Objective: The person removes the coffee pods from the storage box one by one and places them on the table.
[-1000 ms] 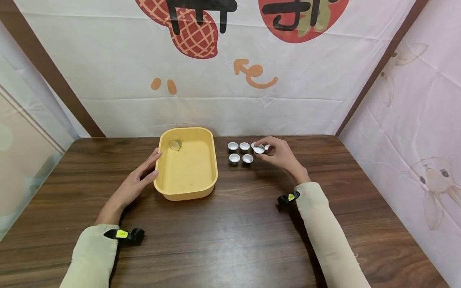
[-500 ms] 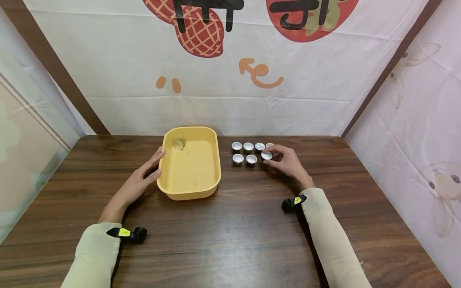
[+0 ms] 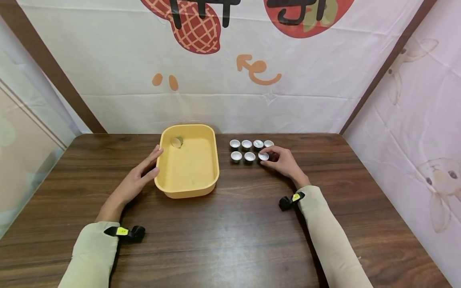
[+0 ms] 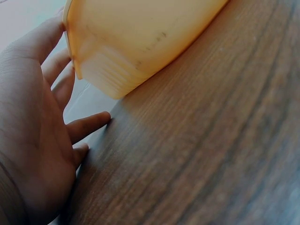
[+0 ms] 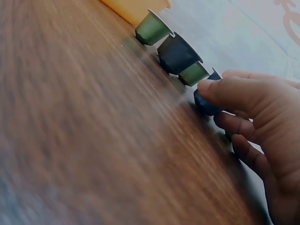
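My right hand [image 3: 286, 163] pinches a coffee capsule [image 3: 263, 156] between thumb and fingers at the right end of the front row, silver lid up. The right wrist view shows this capsule's body [image 5: 206, 104] as dark blue and at the tabletop. Beside it stand more capsules in two rows, among them a green capsule [image 5: 152, 29] and a dark capsule [image 5: 177, 54]. My left hand [image 3: 135, 180] rests on the left side of a yellow plastic bin [image 3: 187, 193], fingers mostly straight and touching its rim. One capsule [image 3: 176, 142] lies tilted inside the bin, near its back left corner.
The dark wooden table [image 3: 216, 240] ends at the back against a printed cloth wall [image 3: 216, 108]. Another cloth wall [image 3: 407, 132] rises on the right. A black wrist camera [image 3: 137, 234] is strapped to the left sleeve, another wrist camera [image 3: 286, 203] to the right.
My right hand has brought the pinched capsule from over the back row toward me, down to the front row's right end. The left hand stays at the bin.
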### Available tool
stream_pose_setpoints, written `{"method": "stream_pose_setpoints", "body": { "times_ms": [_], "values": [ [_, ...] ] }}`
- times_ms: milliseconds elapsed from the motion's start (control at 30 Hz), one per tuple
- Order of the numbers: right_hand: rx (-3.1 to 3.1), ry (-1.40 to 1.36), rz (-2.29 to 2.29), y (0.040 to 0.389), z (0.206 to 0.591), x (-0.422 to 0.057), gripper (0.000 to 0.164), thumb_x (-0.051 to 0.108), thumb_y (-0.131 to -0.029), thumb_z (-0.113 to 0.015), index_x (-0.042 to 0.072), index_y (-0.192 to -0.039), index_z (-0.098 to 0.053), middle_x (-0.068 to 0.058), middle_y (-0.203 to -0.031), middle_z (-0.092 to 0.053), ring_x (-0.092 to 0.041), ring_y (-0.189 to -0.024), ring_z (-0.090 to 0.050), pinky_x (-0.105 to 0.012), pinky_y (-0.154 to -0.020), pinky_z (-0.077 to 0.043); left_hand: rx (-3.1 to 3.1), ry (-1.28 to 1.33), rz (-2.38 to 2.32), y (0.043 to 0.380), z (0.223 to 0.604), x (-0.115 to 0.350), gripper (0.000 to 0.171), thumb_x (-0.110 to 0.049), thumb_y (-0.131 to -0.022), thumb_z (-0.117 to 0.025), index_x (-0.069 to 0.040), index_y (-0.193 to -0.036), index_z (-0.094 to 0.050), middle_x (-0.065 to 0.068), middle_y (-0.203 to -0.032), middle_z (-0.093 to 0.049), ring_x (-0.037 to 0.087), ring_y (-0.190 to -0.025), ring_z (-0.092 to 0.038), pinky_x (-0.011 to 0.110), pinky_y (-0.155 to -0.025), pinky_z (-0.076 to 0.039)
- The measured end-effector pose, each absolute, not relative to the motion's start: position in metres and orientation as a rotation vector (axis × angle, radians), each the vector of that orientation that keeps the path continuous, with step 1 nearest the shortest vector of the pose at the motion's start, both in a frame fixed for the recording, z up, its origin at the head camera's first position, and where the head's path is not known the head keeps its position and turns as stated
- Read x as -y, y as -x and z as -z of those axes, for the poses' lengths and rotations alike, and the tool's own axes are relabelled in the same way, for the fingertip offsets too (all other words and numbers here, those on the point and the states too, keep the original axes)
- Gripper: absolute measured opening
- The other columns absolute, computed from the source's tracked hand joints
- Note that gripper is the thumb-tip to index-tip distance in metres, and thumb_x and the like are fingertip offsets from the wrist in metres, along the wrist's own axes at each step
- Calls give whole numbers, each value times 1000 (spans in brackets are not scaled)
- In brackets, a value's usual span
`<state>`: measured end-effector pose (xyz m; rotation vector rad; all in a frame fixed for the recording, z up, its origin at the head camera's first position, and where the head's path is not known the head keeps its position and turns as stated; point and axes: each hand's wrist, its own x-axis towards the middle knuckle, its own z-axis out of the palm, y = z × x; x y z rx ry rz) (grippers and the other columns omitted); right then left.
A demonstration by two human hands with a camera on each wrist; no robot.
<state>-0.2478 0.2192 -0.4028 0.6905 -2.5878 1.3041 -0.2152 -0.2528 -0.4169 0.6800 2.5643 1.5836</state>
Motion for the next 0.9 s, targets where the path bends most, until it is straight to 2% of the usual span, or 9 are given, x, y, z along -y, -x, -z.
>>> {"method": "stream_pose_setpoints", "body": {
  "times_ms": [433,900],
  "values": [
    [2574,-719,-1314,250,406,-220,32,1,-78,-78,0,-108,-68,-15,-93,-66,-27,-71,-58,-34,-62,-46,-2553,-682,-1596,216,417,253,58,-9,-100,-51,-19,-152,-29,-8,-159,-11,11,-144,-9,57,-108,-12],
    [2600,-719,-1302,249,405,-220,35,5,-79,-79,1,-112,-67,-17,-91,-64,-28,-69,-56,-35,-62,-45,-2565,-672,-1587,215,416,252,57,-12,-100,-51,-22,-152,-30,-7,-159,-11,10,-144,-9,57,-108,-12]
  ]
}}
